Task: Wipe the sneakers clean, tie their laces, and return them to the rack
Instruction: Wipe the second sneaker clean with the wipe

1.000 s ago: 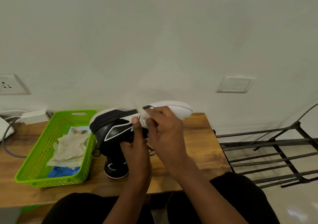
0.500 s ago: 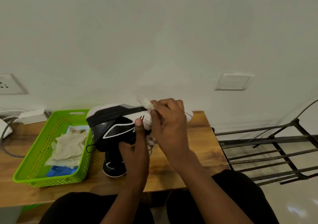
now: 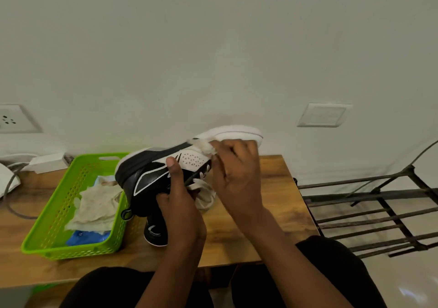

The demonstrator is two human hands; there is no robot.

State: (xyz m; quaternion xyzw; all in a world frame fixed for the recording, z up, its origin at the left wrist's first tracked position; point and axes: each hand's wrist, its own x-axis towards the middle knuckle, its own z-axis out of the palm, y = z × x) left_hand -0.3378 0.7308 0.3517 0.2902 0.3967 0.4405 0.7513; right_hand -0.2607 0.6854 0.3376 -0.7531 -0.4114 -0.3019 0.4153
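Observation:
My left hand point(image 3: 179, 203) grips a black and white sneaker point(image 3: 151, 170) held on its side above the wooden table point(image 3: 279, 189), sole away from me, toe pointing right. My right hand point(image 3: 233, 172) holds a pale cloth point(image 3: 205, 147) pressed on the white side panel near the sole. The sneaker's white laces point(image 3: 203, 190) hang loose below it. A second black sneaker point(image 3: 155, 233) stands on the table beneath, mostly hidden by my left hand. A dark metal shoe rack point(image 3: 379, 215) stands to the right of the table.
A green plastic basket point(image 3: 49, 227) at the table's left holds crumpled pale cloths point(image 3: 94, 206) and a blue item point(image 3: 87, 236). A white adapter point(image 3: 47, 163) and cables lie at the far left by the wall. My dark-clad knees are under the table's front edge.
My right hand with the cloth has slid a little along the sneaker's side near the sole. The left hand keeps the same hold on the shoe.

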